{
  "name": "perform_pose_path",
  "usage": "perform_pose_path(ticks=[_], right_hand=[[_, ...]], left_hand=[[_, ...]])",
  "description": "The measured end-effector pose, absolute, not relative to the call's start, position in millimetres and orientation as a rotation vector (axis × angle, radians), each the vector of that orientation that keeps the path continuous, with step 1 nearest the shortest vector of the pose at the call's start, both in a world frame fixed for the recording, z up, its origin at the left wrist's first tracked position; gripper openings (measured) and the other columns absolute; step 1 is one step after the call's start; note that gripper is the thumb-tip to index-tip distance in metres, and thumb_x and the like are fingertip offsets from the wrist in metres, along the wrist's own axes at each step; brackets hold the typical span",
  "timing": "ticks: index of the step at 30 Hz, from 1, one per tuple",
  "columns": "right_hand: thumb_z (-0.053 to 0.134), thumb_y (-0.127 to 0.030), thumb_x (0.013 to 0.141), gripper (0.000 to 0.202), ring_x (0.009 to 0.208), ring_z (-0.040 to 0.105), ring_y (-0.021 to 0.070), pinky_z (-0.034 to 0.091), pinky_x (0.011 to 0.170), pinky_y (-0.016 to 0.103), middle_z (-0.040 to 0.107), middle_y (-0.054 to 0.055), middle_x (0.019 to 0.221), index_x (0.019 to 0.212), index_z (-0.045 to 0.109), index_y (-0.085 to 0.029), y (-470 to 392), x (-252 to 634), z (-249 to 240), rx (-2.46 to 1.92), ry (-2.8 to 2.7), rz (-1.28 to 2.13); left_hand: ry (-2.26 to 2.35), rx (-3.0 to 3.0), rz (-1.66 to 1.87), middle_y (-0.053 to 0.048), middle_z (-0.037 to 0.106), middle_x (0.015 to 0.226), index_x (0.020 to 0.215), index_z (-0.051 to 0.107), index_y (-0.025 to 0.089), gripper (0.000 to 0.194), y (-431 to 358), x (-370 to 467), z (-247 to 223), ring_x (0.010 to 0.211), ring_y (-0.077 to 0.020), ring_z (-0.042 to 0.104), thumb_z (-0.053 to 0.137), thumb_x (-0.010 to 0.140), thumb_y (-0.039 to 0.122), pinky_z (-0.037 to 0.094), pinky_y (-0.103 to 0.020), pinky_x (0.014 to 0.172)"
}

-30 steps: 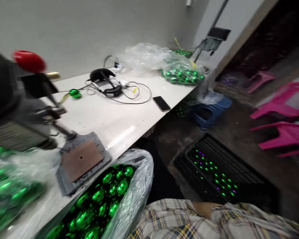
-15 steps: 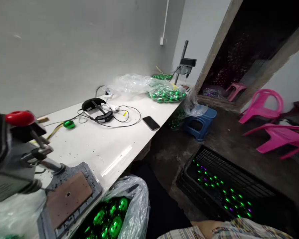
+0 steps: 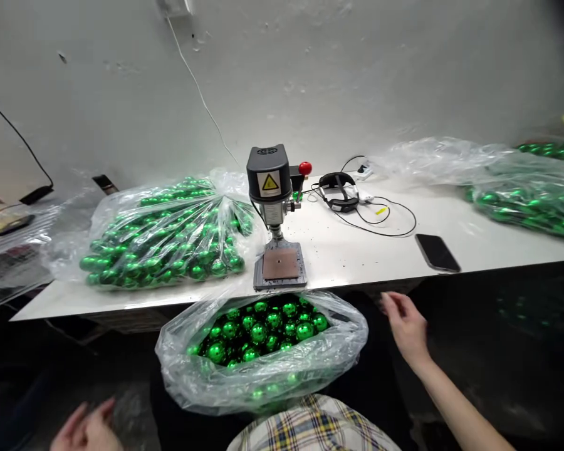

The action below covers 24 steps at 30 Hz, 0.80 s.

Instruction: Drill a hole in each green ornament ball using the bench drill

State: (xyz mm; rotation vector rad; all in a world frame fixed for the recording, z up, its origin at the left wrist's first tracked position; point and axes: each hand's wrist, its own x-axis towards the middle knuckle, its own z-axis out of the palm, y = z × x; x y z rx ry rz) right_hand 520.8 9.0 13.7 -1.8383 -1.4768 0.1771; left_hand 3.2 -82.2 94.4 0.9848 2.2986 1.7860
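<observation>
An opened clear plastic bag of shiny green balls rests on the lap, its mouth spread wide. My right hand is in the air just beyond the bag's right side, fingers loosely bent and a little apart, with nothing visible in them. Low at the left edge is my left hand, partly cut off and blurred; its fingers are apart and nothing shows in them. Behind the bag, a small bench drill press with a red-knobbed lever stands on the table, a brown board on its base.
A closed bag of green balls lies left of the drill press on the white table. To the right are a black headset with cables, a phone near the front edge, and another bag of balls.
The view has swung left from the room's right side, where a black crate and pink chairs showed, to face the drill press and lap bag. Both hands are now in view.
</observation>
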Motion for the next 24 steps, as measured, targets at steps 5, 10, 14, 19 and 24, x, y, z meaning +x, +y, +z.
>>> perform_pose_path(ticks=[5, 10, 14, 19, 24], right_hand=[[0.061, -0.035, 0.09, 0.018, 0.106, 0.063, 0.0223, 0.051, 0.093, 0.035, 0.073, 0.004, 0.109, 0.098, 0.075, -0.027, 51, 467, 34, -1.532, -2.187, 0.37], [0.044, -0.01, 0.087, 0.034, 0.102, 0.062, 0.0361, 0.047, 0.087, 0.053, 0.07, 0.02, 0.114, 0.099, 0.076, -0.013, 64, 467, 16, -1.73, -2.276, 0.257], [0.046, -0.039, 0.097, 0.034, 0.099, 0.067, 0.0274, 0.054, 0.086, 0.04, 0.074, 0.009, 0.109, 0.107, 0.075, -0.023, 74, 490, 24, -1.684, -2.255, 0.313], [0.051, -0.063, 0.09, 0.045, 0.098, 0.071, 0.025, 0.056, 0.083, 0.034, 0.077, 0.006, 0.102, 0.096, 0.077, -0.026, 90, 496, 49, -1.608, -1.741, 0.634], [0.058, -0.065, 0.084, 0.045, 0.093, 0.074, 0.0239, 0.058, 0.077, 0.028, 0.078, 0.005, 0.096, 0.09, 0.079, -0.026, 94, 483, 46, -1.551, -1.588, 0.787]], left_hand=[[1.924, 1.737, 1.452, -0.009, 0.071, 0.109, 0.124, 0.062, 0.022, 0.041, -8, 48, 125, 0.104, -0.027, 0.066, 0.06, 0.089, 0.043, 0.051, -0.048, 0.1], [1.645, 2.493, 0.489, -0.012, 0.067, 0.123, 0.109, 0.072, 0.023, 0.024, 37, 87, 123, 0.135, -0.037, 0.047, 0.058, 0.09, 0.028, 0.036, -0.06, 0.113], [1.559, 2.406, 0.656, -0.012, 0.067, 0.117, 0.113, 0.069, 0.018, 0.028, 92, 93, 131, 0.12, -0.0264, 0.058, 0.048, 0.097, 0.027, 0.045, -0.045, 0.107], [1.548, 2.169, 0.776, -0.011, 0.069, 0.121, 0.12, 0.06, 0.017, 0.031, 209, 109, 149, 0.114, -0.0195, 0.063, 0.038, 0.098, 0.018, 0.048, -0.034, 0.102], [1.907, 1.996, 0.586, -0.017, 0.068, 0.118, 0.116, 0.059, 0.01, 0.033, 309, 116, 133, 0.112, -0.0241, 0.064, 0.045, 0.087, 0.003, 0.049, -0.035, 0.097]])
